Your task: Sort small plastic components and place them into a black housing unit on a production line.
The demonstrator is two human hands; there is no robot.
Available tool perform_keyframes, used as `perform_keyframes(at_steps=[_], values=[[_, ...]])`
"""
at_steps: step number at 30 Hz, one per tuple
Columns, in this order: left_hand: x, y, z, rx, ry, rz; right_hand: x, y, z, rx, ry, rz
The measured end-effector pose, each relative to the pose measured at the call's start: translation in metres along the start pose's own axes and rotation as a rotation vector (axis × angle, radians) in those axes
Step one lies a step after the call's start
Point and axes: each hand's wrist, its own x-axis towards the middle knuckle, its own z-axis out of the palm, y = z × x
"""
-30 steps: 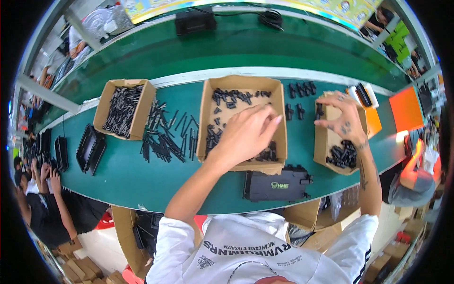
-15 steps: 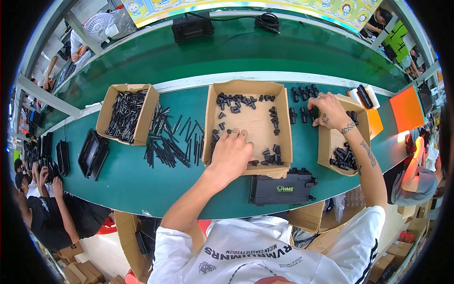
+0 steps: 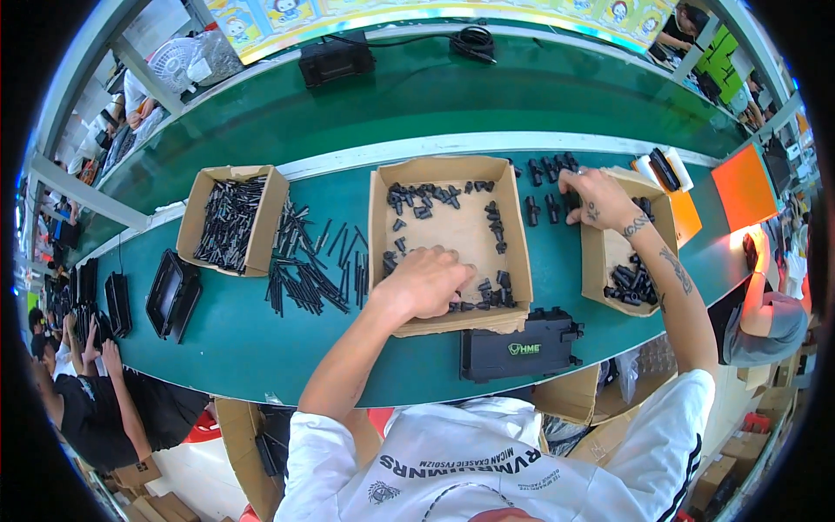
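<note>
My left hand [image 3: 426,283] reaches into a middle cardboard box [image 3: 450,322], fingers curled down near its near wall. Its fingertips are hidden, so what they hold is unclear. Small black plastic fittings [image 3: 500,294] lie along the sides of that box. My right hand [image 3: 598,200], also closed, is lowered to the green tabletop between the middle box and a right-hand cardboard box [image 3: 594,261]. A dark, short cylindrical fitting [image 3: 571,202] shows at its fingertips. Beside it, similar black fittings [image 3: 543,209] stand in rows on the table.
On the left, a cardboard box [image 3: 277,204] holds thin black rods, with more rods [image 3: 306,283] spread beside it. A black plastic case [image 3: 522,348] lies near the front edge. An open black case [image 3: 172,291] stands farther left. An orange panel [image 3: 744,193] is at far right.
The view has shifted slightly. My left hand has moved a little to the right within the middle box. My right hand stays by the rows of fittings.
</note>
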Motion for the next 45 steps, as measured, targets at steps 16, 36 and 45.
perform_keyframes(at_steps=[16,36,45], values=[[-0.004,-0.008,-0.001,-0.022,-0.013,0.024,0.005,0.001,0.001,-0.051,-0.053,0.030],[0.037,0.069,-0.007,-1.462,0.570,-0.169,-0.049,-0.126,-0.060,0.297,0.294,-0.402],[0.038,0.084,-0.003,-1.475,0.821,-0.095,-0.051,-0.148,-0.068,0.210,0.345,-0.433]])
